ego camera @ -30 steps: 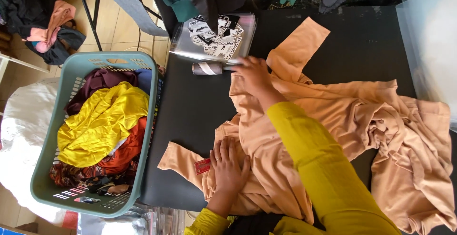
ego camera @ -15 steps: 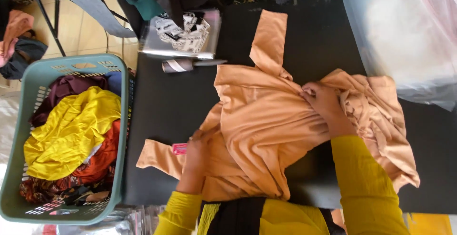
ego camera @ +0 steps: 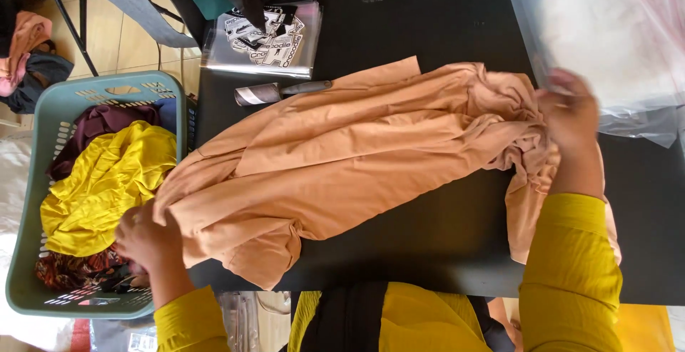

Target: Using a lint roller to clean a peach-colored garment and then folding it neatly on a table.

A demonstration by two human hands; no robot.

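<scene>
A peach-coloured garment (ego camera: 357, 159) lies stretched sideways across the black table (ego camera: 428, 31). My left hand (ego camera: 146, 238) grips its left end, out over the rim of the green laundry basket (ego camera: 28, 181). My right hand (ego camera: 571, 116) holds the bunched right end near the table's right side, beside a stack of clear plastic bags (ego camera: 606, 38). Both arms wear yellow sleeves.
The basket holds yellow, maroon and orange clothes (ego camera: 107, 181). A lint roller (ego camera: 267, 93) and a clear packet of printed labels (ego camera: 264, 38) lie at the table's far left. Dark garments hang along the far edge. More clothes lie on the floor at top left (ego camera: 28, 52).
The garment was crumpled with sleeves spread; both hands have pulled its ends apart. My left hand moved left over the basket, my right hand moved right toward the plastic bags.
</scene>
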